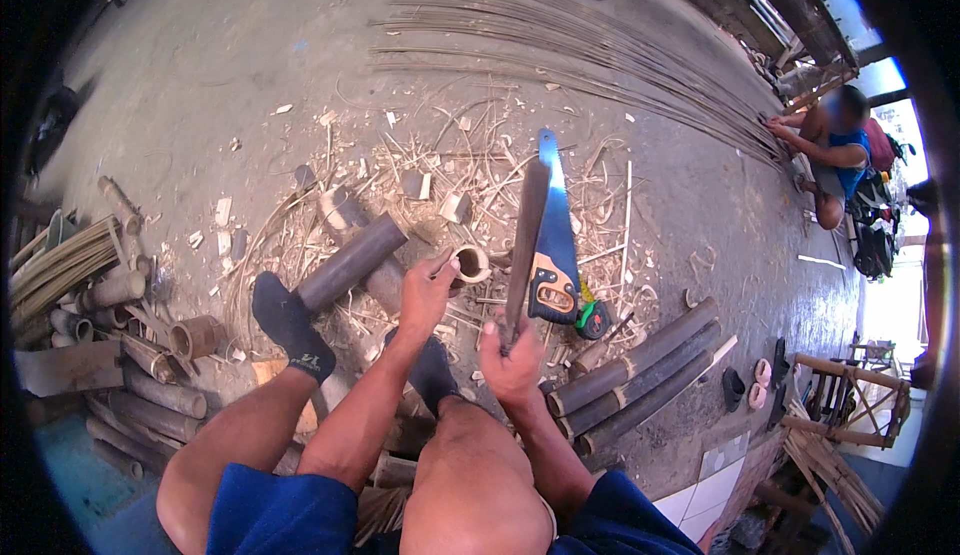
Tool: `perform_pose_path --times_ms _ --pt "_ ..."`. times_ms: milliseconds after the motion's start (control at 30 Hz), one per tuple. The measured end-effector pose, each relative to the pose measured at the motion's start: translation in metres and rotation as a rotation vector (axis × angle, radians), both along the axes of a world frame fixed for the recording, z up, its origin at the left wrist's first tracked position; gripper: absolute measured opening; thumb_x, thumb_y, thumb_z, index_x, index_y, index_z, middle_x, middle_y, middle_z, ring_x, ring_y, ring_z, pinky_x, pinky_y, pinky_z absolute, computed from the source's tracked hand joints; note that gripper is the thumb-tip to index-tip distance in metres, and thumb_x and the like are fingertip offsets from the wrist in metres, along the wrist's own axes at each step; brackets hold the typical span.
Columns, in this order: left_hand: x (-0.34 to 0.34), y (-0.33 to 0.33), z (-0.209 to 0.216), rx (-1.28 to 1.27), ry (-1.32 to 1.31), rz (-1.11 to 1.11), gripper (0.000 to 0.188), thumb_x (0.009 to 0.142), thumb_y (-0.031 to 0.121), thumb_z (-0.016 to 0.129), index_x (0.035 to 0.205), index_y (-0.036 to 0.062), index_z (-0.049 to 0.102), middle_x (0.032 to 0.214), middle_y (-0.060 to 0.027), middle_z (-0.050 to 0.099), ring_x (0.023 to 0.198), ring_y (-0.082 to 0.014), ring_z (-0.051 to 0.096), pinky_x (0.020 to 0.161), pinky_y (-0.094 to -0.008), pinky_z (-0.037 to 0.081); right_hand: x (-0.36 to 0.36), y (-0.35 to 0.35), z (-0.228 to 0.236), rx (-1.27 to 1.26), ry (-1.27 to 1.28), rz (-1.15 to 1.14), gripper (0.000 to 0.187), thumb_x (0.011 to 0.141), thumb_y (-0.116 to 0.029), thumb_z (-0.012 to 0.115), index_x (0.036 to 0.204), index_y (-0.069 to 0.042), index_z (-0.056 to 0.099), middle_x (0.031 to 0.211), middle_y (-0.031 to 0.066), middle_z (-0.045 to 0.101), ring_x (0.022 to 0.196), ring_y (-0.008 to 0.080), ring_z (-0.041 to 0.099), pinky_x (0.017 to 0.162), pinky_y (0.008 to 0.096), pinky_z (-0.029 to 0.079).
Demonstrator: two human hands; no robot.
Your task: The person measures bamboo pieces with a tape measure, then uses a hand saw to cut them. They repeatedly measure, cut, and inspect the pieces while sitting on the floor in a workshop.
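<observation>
My left hand (426, 293) is closed on a short hollow bamboo piece (483, 267), its open end facing up. My right hand (512, 357) grips the handle end of a machete (529, 230), whose long dark blade points away from me. Just beyond the blade lies a handsaw (556, 240) with an orange and black grip. A green and black tape measure (593, 320) rests beside the saw's handle. Next to my left foot, in a dark sock, a thick dark bamboo pole (355, 258) lies across another bamboo length.
Shavings and offcuts (456, 207) litter the floor. Dark bamboo poles (640, 365) lie at right; a bamboo stack (150, 395) stands at left. Long thin strips (600, 40) stretch toward another person (835, 145) at far right. Footwear (760, 375) sits near a bamboo frame (850, 400).
</observation>
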State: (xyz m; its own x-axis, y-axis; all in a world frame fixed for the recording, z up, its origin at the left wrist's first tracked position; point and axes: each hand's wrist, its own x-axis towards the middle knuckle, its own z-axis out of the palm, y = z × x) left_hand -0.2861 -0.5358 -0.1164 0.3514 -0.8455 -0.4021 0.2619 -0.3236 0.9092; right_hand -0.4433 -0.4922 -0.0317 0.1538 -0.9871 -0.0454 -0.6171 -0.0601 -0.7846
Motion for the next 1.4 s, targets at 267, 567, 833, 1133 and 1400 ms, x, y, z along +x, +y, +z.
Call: perform_pose_path --times_ms 267,567,833,1133,1400 --pt "0.012 0.005 0.011 0.026 -0.492 -0.052 0.036 0.097 0.024 0.070 0.124 0.0007 0.072 0.095 -0.0193 0.068 0.078 -0.0236 0.072 0.069 -0.0359 0.056 -0.013 0.014 -0.084 0.348 0.267 0.058 0.037 0.096 -0.033 0.060 0.101 0.004 0.060 0.084 0.0334 0.067 0.085 0.0554 0.064 0.077 0.0619 0.049" --pt "0.017 0.001 -0.011 -0.067 -0.547 0.040 0.038 0.100 0.026 0.063 0.123 -0.0037 0.068 0.114 -0.0242 0.066 0.107 -0.0399 0.065 0.095 -0.0432 0.049 -0.065 0.027 -0.087 0.092 0.137 -0.207 0.026 0.096 -0.026 0.066 0.097 0.000 0.062 0.066 0.0218 0.064 0.061 0.0411 0.065 0.057 0.0485 0.048" --pt "0.010 0.009 -0.022 0.007 -0.467 -0.039 0.045 0.095 0.026 0.068 0.128 -0.0027 0.058 0.114 -0.0285 0.067 0.108 -0.0438 0.066 0.094 -0.0474 0.050 -0.081 -0.010 -0.105 -0.271 0.709 -0.093 0.055 0.084 -0.037 0.075 0.128 -0.006 0.061 0.114 0.0171 0.062 0.108 0.0359 0.058 0.092 0.0499 0.048" --pt "0.029 -0.012 -0.023 0.039 -0.662 -0.143 0.037 0.096 0.024 0.066 0.120 -0.0034 0.059 0.107 -0.0303 0.068 0.105 -0.0477 0.065 0.089 -0.0503 0.050 -0.005 -0.040 -0.135 0.016 0.614 0.177 0.041 0.086 -0.030 0.074 0.116 -0.004 0.061 0.109 0.0183 0.066 0.098 0.0407 0.068 0.082 0.0539 0.054" --pt "0.033 -0.054 -0.049 -0.004 -0.631 -0.189 0.032 0.097 0.027 0.065 0.096 -0.0049 0.061 0.094 -0.0300 0.065 0.093 -0.0501 0.062 0.083 -0.0540 0.047 -0.025 -0.061 -0.099 0.096 0.362 -0.066 0.030 0.087 -0.024 0.067 0.106 0.000 0.063 0.103 0.0266 0.067 0.095 0.0476 0.066 0.080 0.0553 0.054"
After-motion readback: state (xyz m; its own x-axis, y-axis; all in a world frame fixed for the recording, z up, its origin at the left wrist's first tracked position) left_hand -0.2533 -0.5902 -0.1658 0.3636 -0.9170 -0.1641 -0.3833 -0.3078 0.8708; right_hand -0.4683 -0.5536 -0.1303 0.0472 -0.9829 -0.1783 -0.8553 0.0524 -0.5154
